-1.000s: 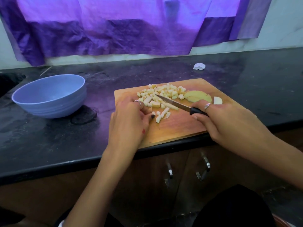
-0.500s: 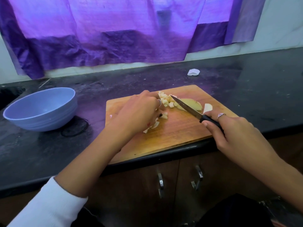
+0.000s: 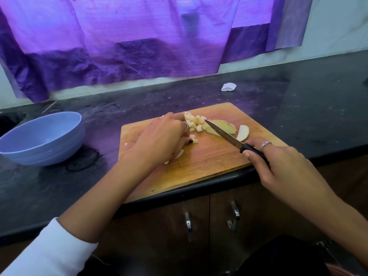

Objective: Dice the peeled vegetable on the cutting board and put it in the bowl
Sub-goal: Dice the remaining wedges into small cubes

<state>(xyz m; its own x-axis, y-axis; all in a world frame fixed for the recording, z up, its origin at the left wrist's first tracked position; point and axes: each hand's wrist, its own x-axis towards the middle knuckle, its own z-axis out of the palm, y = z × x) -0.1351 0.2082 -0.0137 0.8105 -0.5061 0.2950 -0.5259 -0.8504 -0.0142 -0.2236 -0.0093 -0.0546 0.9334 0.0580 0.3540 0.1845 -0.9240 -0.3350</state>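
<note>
Diced pieces [image 3: 194, 122], a spread pile a second ago, now lie gathered under the cupped left hand [image 3: 161, 138] (grip unclear), right hand [image 3: 282, 166] gripping the knife [image 3: 229, 137]: transfer to bowl [image 3: 42, 136] imminent.

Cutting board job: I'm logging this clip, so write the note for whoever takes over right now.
Left hand: cupped over the diced pieces on the cutting board; grip hidden.
Right hand: grips the knife, tip by the uncut slices.
Bowl: left of the board, looks empty.
Done: most dicing.
Left: dice the slices, move everything into the bowl.
</note>
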